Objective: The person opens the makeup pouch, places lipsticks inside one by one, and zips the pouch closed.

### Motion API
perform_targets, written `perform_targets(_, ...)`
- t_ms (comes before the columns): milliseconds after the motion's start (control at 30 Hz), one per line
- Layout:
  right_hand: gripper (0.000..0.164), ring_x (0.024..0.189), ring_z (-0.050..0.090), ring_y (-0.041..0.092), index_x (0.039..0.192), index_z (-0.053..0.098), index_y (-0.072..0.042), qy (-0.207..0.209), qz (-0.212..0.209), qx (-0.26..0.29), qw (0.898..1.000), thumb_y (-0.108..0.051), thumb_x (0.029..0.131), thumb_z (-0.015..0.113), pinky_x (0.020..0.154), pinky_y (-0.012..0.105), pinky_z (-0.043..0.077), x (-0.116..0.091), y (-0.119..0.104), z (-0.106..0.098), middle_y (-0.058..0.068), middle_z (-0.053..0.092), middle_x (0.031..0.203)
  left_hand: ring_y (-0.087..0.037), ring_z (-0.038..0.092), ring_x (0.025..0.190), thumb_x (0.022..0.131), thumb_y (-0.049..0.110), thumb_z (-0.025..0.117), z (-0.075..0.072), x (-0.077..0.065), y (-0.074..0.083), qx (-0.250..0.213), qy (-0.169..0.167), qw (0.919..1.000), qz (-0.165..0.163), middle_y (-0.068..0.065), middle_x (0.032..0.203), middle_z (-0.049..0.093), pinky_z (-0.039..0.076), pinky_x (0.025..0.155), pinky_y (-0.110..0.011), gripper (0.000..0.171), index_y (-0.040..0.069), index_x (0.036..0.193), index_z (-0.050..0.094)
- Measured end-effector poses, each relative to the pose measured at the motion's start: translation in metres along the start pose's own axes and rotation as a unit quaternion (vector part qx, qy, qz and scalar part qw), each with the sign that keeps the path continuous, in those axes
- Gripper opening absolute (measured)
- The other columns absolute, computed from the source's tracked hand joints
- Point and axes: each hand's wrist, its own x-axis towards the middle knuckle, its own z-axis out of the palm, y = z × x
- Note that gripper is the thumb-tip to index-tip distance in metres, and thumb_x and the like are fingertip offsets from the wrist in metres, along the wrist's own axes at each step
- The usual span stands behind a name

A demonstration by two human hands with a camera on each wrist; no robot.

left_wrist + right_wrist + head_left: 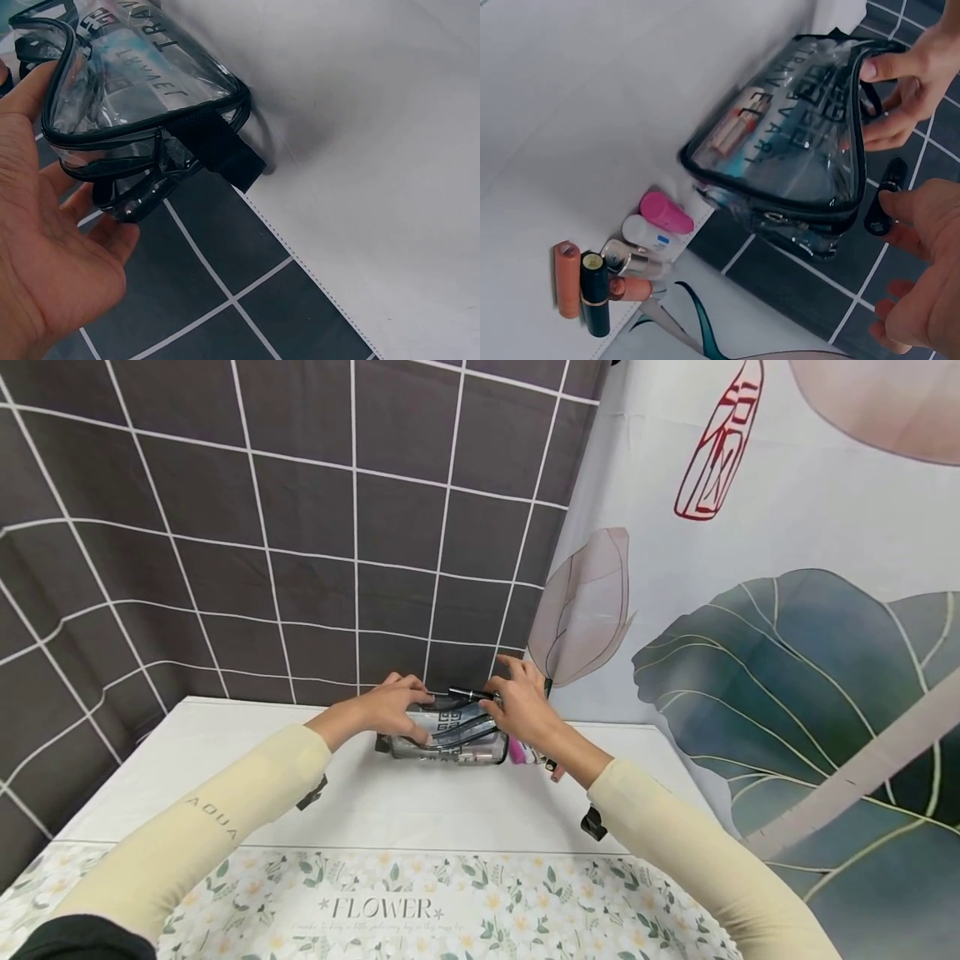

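The left hand grips the bag at one end of its opening, thumb on one side of the black rim, fingers on the other. The right hand pinches a black tube between thumb and finger just beside the mouth, its other fingers loosely bent.

The bag lies near the far edge of the tabletop, a little right of that edge's middle. Its clear plastic looks thin, soft and slick, so it probably dents and slides if pressed on the panels; the piped rim looks firmer and is the better hold. A few small items show through it, and I judge the whole to be light.

The tube looks rigid, smooth and light; a pinch round its middle should suit, though a glossy barrel could slip or roll.

Beyond the bag, toward the far right corner, a pink tube, a white bottle, a coral tube and a dark green tube sit close together. A floral cloth lies along the near edge.
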Motion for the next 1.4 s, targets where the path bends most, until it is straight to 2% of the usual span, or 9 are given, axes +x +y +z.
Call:
perform_targets(300, 0.025, 0.156, 0.039, 0.051, 0.124, 0.083, -0.005, -0.005, -0.008, -0.02, 1.0, -0.024, 0.109, 0.077, 0.123, 0.07, 0.036, 0.003, -0.009, 0.006, 0.028, 0.045, 0.174, -0.04, 0.042, 0.149, 0.09, 0.049, 0.084, -0.003, 0.002, 0.001, 0.011, -0.002, 0.9999, -0.005, -0.018, 0.168, 0.051, 0.044, 0.127, -0.062, 0.086, 0.004, 0.161, 0.062)
perform_targets(567, 0.027, 0.155, 0.04, 0.051, 0.127, 0.083, -0.008, -0.014, -0.003, -0.029, 0.999, -0.027, 0.109, 0.078, 0.125, 0.071, 0.036, 0.002, -0.013, 0.009, 0.027, 0.044, 0.175, -0.041, 0.041, 0.151, 0.092, 0.05, 0.083, -0.008, 0.002, 0.003, 0.019, -0.011, 0.9997, -0.006, -0.018, 0.169, 0.049, 0.042, 0.129, -0.063, 0.087, 0.005, 0.162, 0.06)
perform_targets(733, 0.026, 0.153, 0.042, 0.051, 0.125, 0.084, -0.009, -0.008, -0.003, -0.026, 1.0, -0.027, 0.107, 0.079, 0.123, 0.072, 0.036, 0.002, -0.013, 0.015, 0.028, 0.046, 0.174, -0.04, 0.039, 0.153, 0.093, 0.05, 0.082, -0.007, 0.003, 0.004, 0.014, -0.017, 0.9997, -0.009, -0.017, 0.171, 0.048, 0.041, 0.13, -0.062, 0.088, 0.005, 0.164, 0.058)
perform_targets(1000, 0.025, 0.155, 0.038, 0.05, 0.124, 0.084, -0.009, -0.033, 0.003, -0.024, 0.999, -0.027, 0.108, 0.078, 0.125, 0.072, 0.033, 0.001, -0.017, 0.021, 0.027, 0.046, 0.173, -0.04, 0.04, 0.152, 0.093, 0.049, 0.083, -0.002, 0.0, 0.004, 0.005, -0.025, 0.9996, -0.013, -0.018, 0.171, 0.048, 0.042, 0.129, -0.062, 0.088, 0.003, 0.164, 0.058)
perform_targets(1400, 0.031, 0.157, 0.037, 0.05, 0.132, 0.082, -0.011, -0.044, 0.015, -0.019, 0.999, -0.032, 0.11, 0.075, 0.124, 0.07, 0.034, 0.004, -0.015, 0.016, 0.026, 0.042, 0.176, -0.04, 0.039, 0.153, 0.092, 0.049, 0.082, -0.004, 0.001, 0.004, 0.008, -0.021, 0.9996, -0.019, -0.018, 0.169, 0.049, 0.039, 0.132, -0.065, 0.087, 0.004, 0.163, 0.059)
